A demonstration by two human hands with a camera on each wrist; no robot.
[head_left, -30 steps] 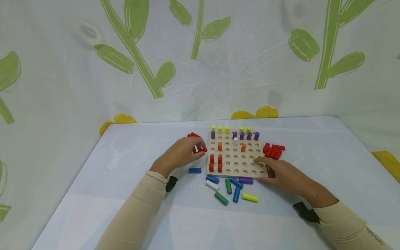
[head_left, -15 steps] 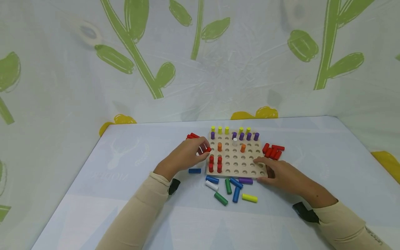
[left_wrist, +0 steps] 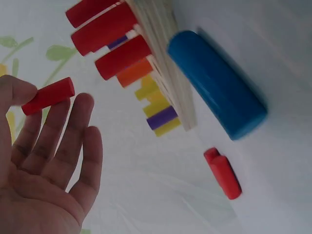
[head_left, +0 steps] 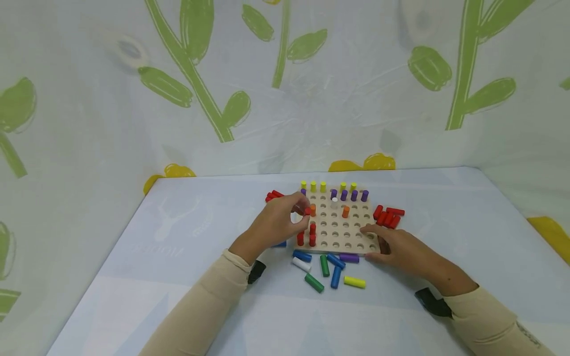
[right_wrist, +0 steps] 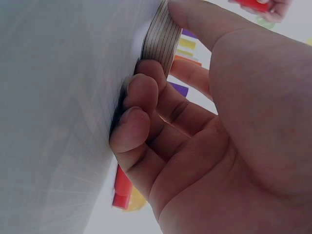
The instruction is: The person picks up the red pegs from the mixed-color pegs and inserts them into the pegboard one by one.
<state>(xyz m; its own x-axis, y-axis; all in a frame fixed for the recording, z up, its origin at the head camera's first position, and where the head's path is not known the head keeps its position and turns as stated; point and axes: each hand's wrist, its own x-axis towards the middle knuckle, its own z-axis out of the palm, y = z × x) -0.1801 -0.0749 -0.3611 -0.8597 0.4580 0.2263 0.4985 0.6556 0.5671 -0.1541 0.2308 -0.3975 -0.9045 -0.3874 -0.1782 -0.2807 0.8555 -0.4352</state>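
Observation:
My left hand (head_left: 277,221) pinches a red peg (left_wrist: 51,95) between thumb and fingertips, over the left side of a wooden pegboard (head_left: 340,229). The peg is tilted in the left wrist view, above the board. My right hand (head_left: 405,253) grips the board's near right corner. Its index finger lies on top, the thumb is at the front edge, and the other fingers curl against the layered side (right_wrist: 163,41). Red pegs (head_left: 312,241) stand at the board's near left. Orange pegs (head_left: 346,212), a white peg (head_left: 334,202), purple pegs (head_left: 354,196) and yellow pegs (head_left: 323,187) stand farther back.
Loose red pegs (head_left: 394,221) lie right of the board, with more red pegs (head_left: 274,195) at its far left. In front are blue pegs (head_left: 336,278), green pegs (head_left: 314,283), a white peg (head_left: 302,264), a purple peg (head_left: 349,258) and a yellow peg (head_left: 355,282).
My left hand has moved right with the red peg, from beside the board to over its left side. The right hand has stayed on the corner.

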